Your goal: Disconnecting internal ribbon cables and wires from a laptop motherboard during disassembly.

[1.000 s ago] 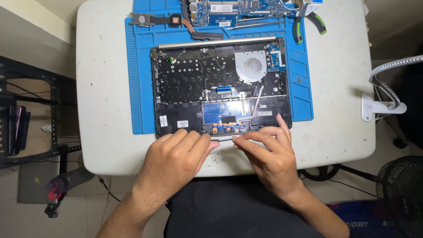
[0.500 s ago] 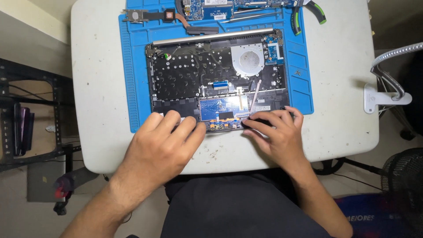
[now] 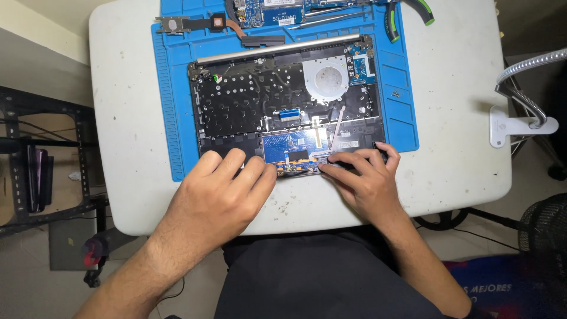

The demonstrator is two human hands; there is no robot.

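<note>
I see an opened laptop base [image 3: 283,112] lying on a blue work mat [image 3: 171,100], which covers the middle and far part of the white bench [image 3: 124,77]. The base sits toward the near edge of the mat, with its hinge bar along the far side and a round fan [image 3: 326,80] in its far right quarter. The blue touchpad board [image 3: 292,146] runs along the middle of the near edge of the base.

My left hand [image 3: 221,192] lies palm down over the near left corner of the base, fingers spread flat and resting on the black palm rest just beside the touchpad board. This grip is apart and clamps nothing.

My right hand [image 3: 366,177] rests at the near right corner of the base. Its fingertips [image 3: 339,159] press on the right end of the touchpad board, next to a pale flat ribbon cable [image 3: 336,127] that rises from there toward the fan. Whether this grip pinches something small under the fingers, I cannot tell.

At the far edge of the bench, a copper heat pipe with its heatsink [image 3: 198,25] lies on the far left corner of the mat, a blue circuit board [image 3: 277,9] beside it, and green-handled pliers [image 3: 407,15] at the far right corner. A white lamp base [image 3: 520,127] with a flexible metal neck stands at the right edge of the bench.
</note>
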